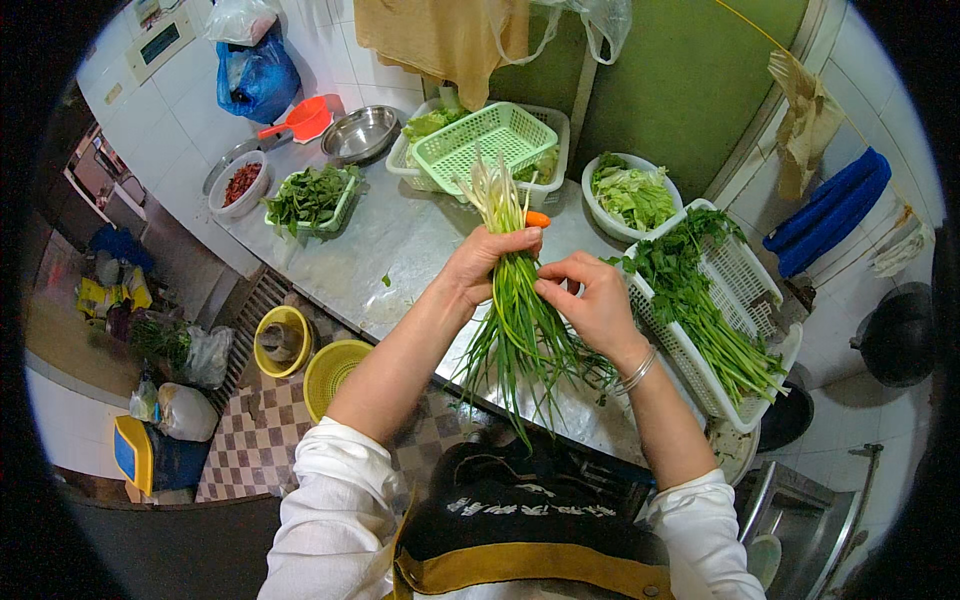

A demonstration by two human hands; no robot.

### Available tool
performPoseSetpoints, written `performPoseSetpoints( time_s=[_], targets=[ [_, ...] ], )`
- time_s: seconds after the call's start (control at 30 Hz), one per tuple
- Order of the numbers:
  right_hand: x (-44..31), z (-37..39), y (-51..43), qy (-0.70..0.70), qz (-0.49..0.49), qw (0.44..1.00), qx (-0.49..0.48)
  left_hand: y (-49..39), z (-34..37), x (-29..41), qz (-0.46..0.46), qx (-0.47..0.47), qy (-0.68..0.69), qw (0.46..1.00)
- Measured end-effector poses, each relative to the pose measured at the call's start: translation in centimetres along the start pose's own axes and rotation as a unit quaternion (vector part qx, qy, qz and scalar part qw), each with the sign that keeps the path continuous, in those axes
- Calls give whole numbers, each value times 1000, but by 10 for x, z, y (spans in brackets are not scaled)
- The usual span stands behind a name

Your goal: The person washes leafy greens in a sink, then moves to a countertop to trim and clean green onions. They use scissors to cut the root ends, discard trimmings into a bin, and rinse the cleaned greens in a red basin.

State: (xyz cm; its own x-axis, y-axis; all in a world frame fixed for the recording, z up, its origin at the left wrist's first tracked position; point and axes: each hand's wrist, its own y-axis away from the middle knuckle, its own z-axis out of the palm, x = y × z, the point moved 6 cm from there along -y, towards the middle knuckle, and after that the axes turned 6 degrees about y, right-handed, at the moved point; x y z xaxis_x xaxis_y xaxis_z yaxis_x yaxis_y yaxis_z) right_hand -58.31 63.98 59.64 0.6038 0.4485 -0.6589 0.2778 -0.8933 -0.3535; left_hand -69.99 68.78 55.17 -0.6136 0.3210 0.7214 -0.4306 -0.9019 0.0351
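A bunch of green onions (517, 322) with thin green leaves and pale root ends is held up over the steel table (352, 247). My left hand (491, 262) is closed around it below the white ends, thumb across the front. My right hand (592, 300), with bangles at the wrist, pinches at the leaves on the bunch's right side; whether a leaf is between thumb and finger is not clear. The tip of a carrot (538, 219) shows just beyond my left thumb. Behind the bunch, a light green plastic basket (487, 139) rests on a larger basket with leafy greens.
On the right stand a bowl of lettuce (634, 196) and a white basket (679, 352) with celery-like stalks (712, 322). At the left are a basket of leafy greens (311, 199), dried red chillies (242, 184), a steel bowl (361, 133) and a red ladle (304, 118). Yellow baskets (334, 367) stand below the table.
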Motion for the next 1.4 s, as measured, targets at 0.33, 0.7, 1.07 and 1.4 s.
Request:
performPoseSetpoints(
  time_s=[0.33, 0.7, 1.07, 1.4],
  targets=[
    [-6, 2, 0, 103, -33, 994, 10, -1, 1, -3, 8, 7, -14, 1000],
    [-17, -6, 5, 110, -111, 984, 89, -2, 7, -5, 10, 6, 16, 1000],
    [8, -1, 4, -8, 24, 1000, 14, 1, 15, -13, -7, -8, -1, 1000],
    [31, 4, 2, -204, 80, 975, -44, 3, 11, -17, -49, 18, -77, 996]
  ],
)
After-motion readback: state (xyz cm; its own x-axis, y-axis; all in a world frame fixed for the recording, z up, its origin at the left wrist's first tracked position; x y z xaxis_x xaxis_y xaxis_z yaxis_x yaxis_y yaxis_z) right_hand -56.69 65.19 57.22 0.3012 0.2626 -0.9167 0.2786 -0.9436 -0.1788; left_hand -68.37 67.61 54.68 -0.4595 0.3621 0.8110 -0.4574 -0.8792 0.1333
